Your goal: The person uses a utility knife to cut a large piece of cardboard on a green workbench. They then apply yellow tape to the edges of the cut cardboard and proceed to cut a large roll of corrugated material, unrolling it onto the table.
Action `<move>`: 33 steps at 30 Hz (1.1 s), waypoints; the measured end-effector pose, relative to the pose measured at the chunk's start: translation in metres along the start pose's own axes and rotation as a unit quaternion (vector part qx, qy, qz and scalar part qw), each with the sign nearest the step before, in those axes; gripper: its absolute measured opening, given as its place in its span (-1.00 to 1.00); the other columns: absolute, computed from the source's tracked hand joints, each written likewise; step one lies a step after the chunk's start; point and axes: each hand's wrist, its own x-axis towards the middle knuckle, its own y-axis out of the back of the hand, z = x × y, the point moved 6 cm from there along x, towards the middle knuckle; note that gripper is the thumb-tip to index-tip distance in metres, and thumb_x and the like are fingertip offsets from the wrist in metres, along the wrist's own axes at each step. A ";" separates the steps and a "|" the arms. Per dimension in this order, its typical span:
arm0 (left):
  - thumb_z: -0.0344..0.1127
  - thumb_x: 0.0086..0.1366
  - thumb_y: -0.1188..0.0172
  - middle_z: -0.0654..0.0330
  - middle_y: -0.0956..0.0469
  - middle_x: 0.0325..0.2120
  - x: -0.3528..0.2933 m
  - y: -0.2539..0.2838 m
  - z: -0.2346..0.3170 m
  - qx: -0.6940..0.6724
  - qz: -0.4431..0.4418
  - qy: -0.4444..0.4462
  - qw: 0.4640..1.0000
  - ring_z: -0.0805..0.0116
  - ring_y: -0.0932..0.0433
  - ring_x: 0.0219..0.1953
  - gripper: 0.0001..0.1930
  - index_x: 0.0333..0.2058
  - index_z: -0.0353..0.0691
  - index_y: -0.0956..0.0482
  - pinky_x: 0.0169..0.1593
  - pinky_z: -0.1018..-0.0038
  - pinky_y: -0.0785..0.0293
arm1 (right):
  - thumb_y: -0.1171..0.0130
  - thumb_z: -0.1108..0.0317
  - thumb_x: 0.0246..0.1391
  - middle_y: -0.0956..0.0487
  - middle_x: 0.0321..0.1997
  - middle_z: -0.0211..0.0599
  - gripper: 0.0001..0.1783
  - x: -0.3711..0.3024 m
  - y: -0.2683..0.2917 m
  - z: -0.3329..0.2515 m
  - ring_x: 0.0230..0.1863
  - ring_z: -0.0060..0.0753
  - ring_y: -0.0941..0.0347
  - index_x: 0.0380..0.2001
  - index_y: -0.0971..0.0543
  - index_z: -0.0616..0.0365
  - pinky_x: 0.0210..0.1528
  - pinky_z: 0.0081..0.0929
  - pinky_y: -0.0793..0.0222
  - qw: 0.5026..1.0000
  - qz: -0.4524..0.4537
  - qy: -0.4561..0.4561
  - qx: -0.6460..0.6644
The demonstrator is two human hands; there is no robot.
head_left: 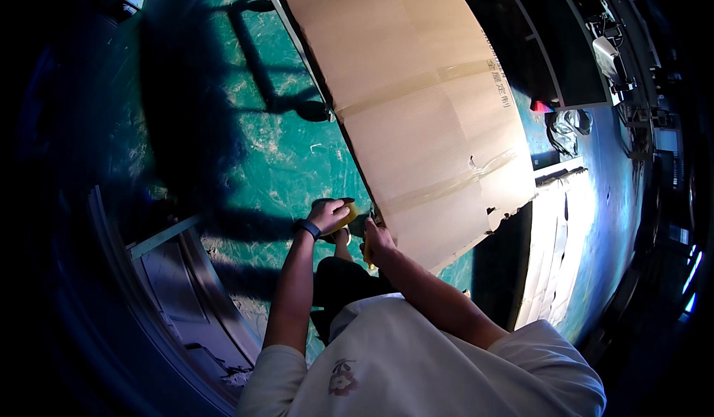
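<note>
My left hand (325, 215), with a dark band at the wrist, is closed around a rounded yellow object (341, 219) whose kind I cannot make out. Just to its right, my right hand (380, 240) grips a tool with a yellow handle (367, 254); its working end is mostly hidden by the fingers. A small dark grey flat piece (358, 225) shows between the hands, and I cannot tell which item it belongs to. Both hands are at the lower left edge of a large cardboard-covered panel (424, 120). Clear tape strips run across the cardboard.
The green floor (275, 149) is scuffed and crossed by dark shadows. A framed panel (175, 283) lies at the lower left. Another pale stack (554, 246) is to the right, with crumpled plastic (569, 131) beyond it. The cardboard's lower right edge is torn.
</note>
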 end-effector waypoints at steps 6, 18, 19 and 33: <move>-0.08 0.34 0.00 -0.14 -0.61 -0.22 -0.034 0.044 -0.033 0.171 0.194 0.122 0.958 -0.11 -0.59 -0.16 -0.62 0.02 -0.10 -0.57 -0.14 0.18 -0.52 | -0.03 -0.08 0.25 -0.54 -0.29 0.14 -0.41 -0.020 -0.039 -0.034 -0.33 0.08 -0.52 -0.17 -0.39 0.39 -0.23 -0.10 -0.43 0.853 0.041 0.430 -0.293; -0.15 0.28 -0.22 -0.08 -0.53 0.03 -0.013 0.010 0.232 0.249 0.367 -0.195 0.875 -0.04 -0.55 -0.01 -0.37 0.28 -0.19 -0.30 0.05 0.20 -0.48 | -0.12 -0.09 0.18 -0.46 0.17 0.03 -0.24 -0.054 0.093 -0.248 0.20 0.07 -0.37 0.29 -0.23 0.14 0.23 -0.11 -0.28 0.713 0.201 0.577 -0.345; -0.11 0.18 -0.31 -0.07 -0.41 0.15 0.008 -0.009 0.243 0.329 0.351 -0.196 0.854 -0.08 -0.43 0.11 -0.28 0.28 -0.19 -0.29 0.17 0.14 -0.37 | -0.15 -0.09 0.14 -0.36 0.27 -0.02 -0.21 -0.031 0.135 -0.268 0.29 0.02 -0.25 0.32 -0.22 0.08 0.27 -0.07 -0.22 0.704 0.190 0.567 -0.383; 0.11 0.05 -0.37 -0.23 -0.61 -0.20 -0.063 -0.234 0.074 0.142 0.370 0.368 0.841 -0.06 -0.62 -0.13 -0.36 -0.17 -0.45 -0.56 -0.08 0.18 -0.51 | -0.12 -0.50 -0.14 -0.68 -0.36 -0.21 -0.24 0.068 0.551 -0.267 -0.23 -0.13 -0.62 -0.46 -0.71 0.05 -0.20 -0.22 -0.49 0.704 0.187 0.225 -0.647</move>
